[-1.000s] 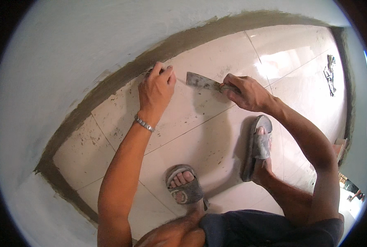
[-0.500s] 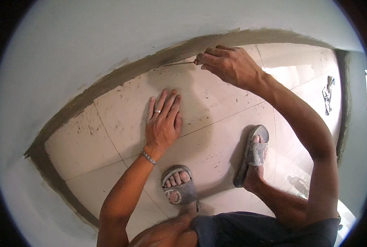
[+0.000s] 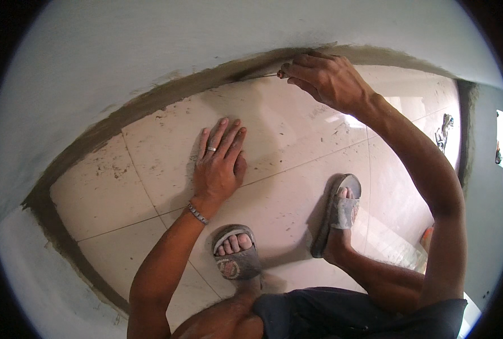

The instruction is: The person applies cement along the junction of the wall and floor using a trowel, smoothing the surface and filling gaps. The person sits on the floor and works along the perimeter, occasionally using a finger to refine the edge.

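Note:
My right hand is closed around a thin-bladed hand tool with a reddish-brown handle. Its narrow metal part points left, low against the grey-brown mortar band along the wall's foot. The tool appears nearly edge-on, so its full blade shape is hard to make out. Lower and to the left, my left hand lies palm down on the pale floor tiles, holding nothing. Its fingers stretch out toward the mortar band. A ring and a bracelet are on that hand and wrist.
Light grey walls bound the floor at the far side, left and right. Mortar also runs along the left edge and the right corner. My sandalled feet stand on the tiles, which carry mortar crumbs. A crumpled dark-and-white item lies at the right.
My right hand and the tool have shifted slightly right and up along the mortar band. The left hand still rests flat on the tiles, and the whole view has shifted a little.

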Available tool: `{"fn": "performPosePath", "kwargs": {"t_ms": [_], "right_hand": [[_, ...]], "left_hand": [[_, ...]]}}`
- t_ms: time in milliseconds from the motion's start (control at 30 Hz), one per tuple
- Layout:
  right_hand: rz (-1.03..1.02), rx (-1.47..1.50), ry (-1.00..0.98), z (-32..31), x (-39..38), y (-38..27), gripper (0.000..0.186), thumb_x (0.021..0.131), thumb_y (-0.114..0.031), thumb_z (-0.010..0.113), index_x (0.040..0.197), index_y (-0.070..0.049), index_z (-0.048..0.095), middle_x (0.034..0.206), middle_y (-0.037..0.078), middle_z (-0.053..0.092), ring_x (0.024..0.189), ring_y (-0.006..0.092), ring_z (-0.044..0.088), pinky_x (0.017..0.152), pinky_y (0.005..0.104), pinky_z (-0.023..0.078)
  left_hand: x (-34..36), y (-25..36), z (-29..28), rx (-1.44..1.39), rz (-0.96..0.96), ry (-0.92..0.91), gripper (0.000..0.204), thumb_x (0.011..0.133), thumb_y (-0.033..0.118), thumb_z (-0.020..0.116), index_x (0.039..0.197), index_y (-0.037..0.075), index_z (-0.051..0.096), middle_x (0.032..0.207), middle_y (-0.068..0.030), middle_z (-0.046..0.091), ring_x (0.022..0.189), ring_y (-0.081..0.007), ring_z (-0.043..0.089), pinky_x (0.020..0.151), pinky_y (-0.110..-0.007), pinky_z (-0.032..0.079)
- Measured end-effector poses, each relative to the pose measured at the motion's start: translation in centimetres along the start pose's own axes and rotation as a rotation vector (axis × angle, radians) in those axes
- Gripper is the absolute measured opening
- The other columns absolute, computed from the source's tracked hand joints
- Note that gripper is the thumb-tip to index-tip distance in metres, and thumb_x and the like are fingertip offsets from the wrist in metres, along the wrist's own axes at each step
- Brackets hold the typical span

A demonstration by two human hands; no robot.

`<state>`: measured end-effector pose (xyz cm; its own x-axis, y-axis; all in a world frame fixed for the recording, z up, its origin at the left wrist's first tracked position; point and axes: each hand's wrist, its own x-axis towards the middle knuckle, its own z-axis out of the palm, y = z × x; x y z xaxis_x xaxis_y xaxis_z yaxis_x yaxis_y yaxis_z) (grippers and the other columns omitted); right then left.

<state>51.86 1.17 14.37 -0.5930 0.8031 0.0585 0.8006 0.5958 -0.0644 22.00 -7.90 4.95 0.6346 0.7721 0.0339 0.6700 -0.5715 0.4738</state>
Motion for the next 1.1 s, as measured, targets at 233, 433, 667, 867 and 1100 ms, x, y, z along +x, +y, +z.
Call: {"fn": "performPosePath", "kwargs": {"t_ms": [233, 433, 667, 867, 1100], "right_hand": [[-0.016, -0.006, 0.034, -0.4, -0.4, 0.8, 0.017, 0.089, -0.014, 0.073, 0.105, -0.009, 0.075, 0.102, 0.005, 0.076, 0.093, 0.0209, 0.074, 0.076, 0.0343, 0.064], [-0.059, -0.062, 0.075, -1.2, -1.2, 1.6, 0.014, 0.087, -0.012, 0.075, 0.101, -0.008, 0.077, 0.098, 0.006, 0.077, 0.091, 0.0210, 0.074, 0.072, 0.0322, 0.064], [-0.036, -0.084, 0.064, -1.7, -3.1, 2.7, 0.016, 0.088, -0.011, 0.075, 0.103, -0.009, 0.076, 0.097, 0.007, 0.076, 0.092, 0.0220, 0.073, 0.074, 0.0340, 0.064], [0.080, -0.005, -0.026, -1.2, -8.1, 4.0, 0.023, 0.093, -0.014, 0.069, 0.115, -0.012, 0.073, 0.092, 0.005, 0.069, 0.089, 0.0212, 0.064, 0.081, 0.0356, 0.059], [0.096, 0.018, -0.046, -0.3, -9.2, 5.5, 0.038, 0.085, -0.008, 0.076, 0.122, -0.015, 0.073, 0.100, 0.003, 0.068, 0.092, 0.0204, 0.063, 0.086, 0.0356, 0.058]], "left_hand": [[-0.2, -0.2, 0.3, 0.023, 0.005, -0.003, 0.052, 0.100, 0.024, 0.051, 0.149, 0.008, 0.047, 0.160, -0.0070, 0.039, 0.152, -0.0274, 0.028, 0.126, -0.053, 0.017], [-0.2, -0.2, 0.3, 0.027, 0.002, -0.018, 0.052, 0.100, 0.023, 0.050, 0.150, 0.009, 0.046, 0.161, -0.0066, 0.039, 0.153, -0.0267, 0.026, 0.127, -0.052, 0.016], [-0.2, -0.3, 0.6, 0.020, 0.006, -0.019, 0.054, 0.099, 0.022, 0.052, 0.151, 0.009, 0.045, 0.160, -0.0076, 0.039, 0.152, -0.0278, 0.027, 0.126, -0.053, 0.016], [-0.2, -0.5, 0.6, -0.005, 0.028, 0.014, 0.059, 0.095, 0.018, 0.057, 0.151, 0.009, 0.045, 0.160, -0.0092, 0.039, 0.152, -0.0304, 0.028, 0.125, -0.056, 0.018], [0.6, -0.4, -0.9, -0.018, 0.017, -0.018, 0.058, 0.093, 0.019, 0.060, 0.150, 0.011, 0.048, 0.160, -0.0076, 0.040, 0.152, -0.0305, 0.028, 0.124, -0.057, 0.019]]}}
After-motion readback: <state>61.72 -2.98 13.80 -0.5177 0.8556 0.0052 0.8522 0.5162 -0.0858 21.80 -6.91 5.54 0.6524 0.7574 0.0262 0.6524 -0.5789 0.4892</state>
